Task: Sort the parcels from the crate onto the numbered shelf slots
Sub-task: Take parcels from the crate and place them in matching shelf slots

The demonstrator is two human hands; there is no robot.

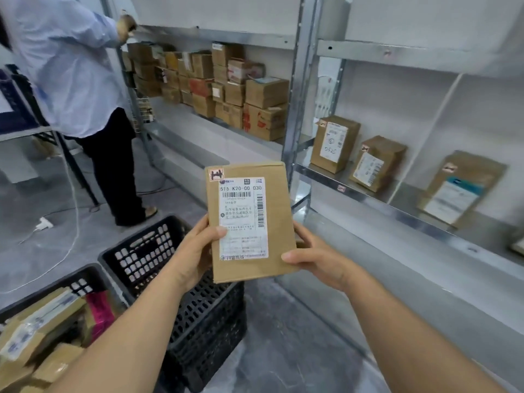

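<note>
Black plastic mesh crate (pixel 46 290) at the near left holds a jumble of cardboard and pink-wrapped parcels (pixel 42 336), by the look of it not yet sorted. A second black mesh crate (pixel 147 251) stands just right of it, under the hands. Far left, another person in a pale blue shirt (pixel 65 66) reaches towards a shelf bay crammed with stacked brown cartons (pixel 226 89).

In the middle, the flat brown cardboard parcel with a white shipping label (pixel 249 222) is held upright in the air, above the second crate and short of the shelf. The left hand (pixel 195 251) grips its left edge, thumb on the label, fingers behind. The right hand (pixel 317 256) grips the lower right corner, thumb in front, its other fingers hidden behind the card. A small red-marked sticker (pixel 216 174) sits at the parcel's top left corner.

To the right, the galvanised metal shelf (pixel 368 195) carries three upright brown parcels (pixel 334 143), set apart from one another.

The likeliest slip is a wrong slot: the sticker's mark is hard to read, and the tag on the shelf edge (pixel 341 188) is too small to make out. Pushing the parcel in carelessly could also topple a standing neighbour. The crates lie close underfoot and could catch a step.
</note>
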